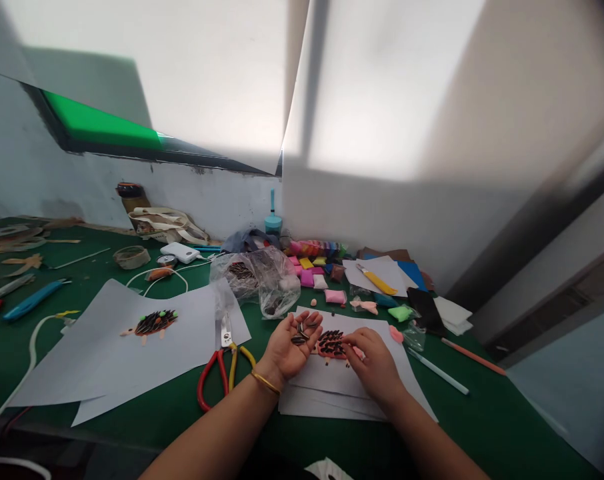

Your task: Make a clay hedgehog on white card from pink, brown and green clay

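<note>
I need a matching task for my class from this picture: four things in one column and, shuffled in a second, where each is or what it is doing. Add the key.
Column one
1. Left hand
2. Right hand
3. Yellow knife
4. Blue tool

Column two
A. Lying on a white sheet towards the back wall
B. Fingertips down at the seed-covered pink figure
C. At the far left of the green tabletop
D. Palm up, with striped seeds lying in it

Right pairs: 1-D, 2-B, 3-A, 4-C
</note>
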The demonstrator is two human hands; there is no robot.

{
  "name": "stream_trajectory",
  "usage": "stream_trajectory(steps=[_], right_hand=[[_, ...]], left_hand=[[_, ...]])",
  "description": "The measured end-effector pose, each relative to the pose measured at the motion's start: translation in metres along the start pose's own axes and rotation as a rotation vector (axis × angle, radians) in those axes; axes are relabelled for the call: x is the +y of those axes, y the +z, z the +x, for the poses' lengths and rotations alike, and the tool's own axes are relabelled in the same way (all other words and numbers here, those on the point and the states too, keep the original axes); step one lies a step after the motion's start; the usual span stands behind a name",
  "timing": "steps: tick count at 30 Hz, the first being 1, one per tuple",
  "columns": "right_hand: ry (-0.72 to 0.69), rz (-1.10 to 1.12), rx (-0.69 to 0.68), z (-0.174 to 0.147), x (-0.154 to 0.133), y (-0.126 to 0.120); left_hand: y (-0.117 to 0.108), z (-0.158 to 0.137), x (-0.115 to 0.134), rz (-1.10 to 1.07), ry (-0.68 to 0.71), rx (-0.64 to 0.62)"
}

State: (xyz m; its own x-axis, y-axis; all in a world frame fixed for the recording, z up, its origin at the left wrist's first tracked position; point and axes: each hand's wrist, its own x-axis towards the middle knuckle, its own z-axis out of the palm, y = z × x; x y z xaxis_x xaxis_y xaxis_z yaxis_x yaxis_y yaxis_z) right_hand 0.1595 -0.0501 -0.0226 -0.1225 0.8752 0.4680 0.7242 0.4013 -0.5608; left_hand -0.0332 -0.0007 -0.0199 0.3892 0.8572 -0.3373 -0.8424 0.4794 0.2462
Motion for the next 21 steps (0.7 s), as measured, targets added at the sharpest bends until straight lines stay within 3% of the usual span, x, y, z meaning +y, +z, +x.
stream_trajectory(steps=[6,10,17,19,21], right_hand=[[-0.062,-0.021,-0.075,0.019,-0.023,0.007],[-0.038,-0.036,-0.144,0.028,-0.022,0.008],[-0.080,-0.042,-0.252,0.031,-0.026,-0.007],[-0.099,-0.033,-0.240,0.032,-0.026,-0.013],[-0.030,0.022,-0.168,0.034,-0.018,-0.015]], left_hand=[[0.005,-0.008,-0.016,0.068,-0.123,-0.115],[0.003,-0.010,-0.019,0.138,-0.168,-0.096],[0.010,-0.016,-0.014,0.219,-0.297,-0.215],[0.015,-0.018,-0.013,0.212,-0.314,-0.197],[0.020,-0.018,-0.010,0.182,-0.281,-0.128]])
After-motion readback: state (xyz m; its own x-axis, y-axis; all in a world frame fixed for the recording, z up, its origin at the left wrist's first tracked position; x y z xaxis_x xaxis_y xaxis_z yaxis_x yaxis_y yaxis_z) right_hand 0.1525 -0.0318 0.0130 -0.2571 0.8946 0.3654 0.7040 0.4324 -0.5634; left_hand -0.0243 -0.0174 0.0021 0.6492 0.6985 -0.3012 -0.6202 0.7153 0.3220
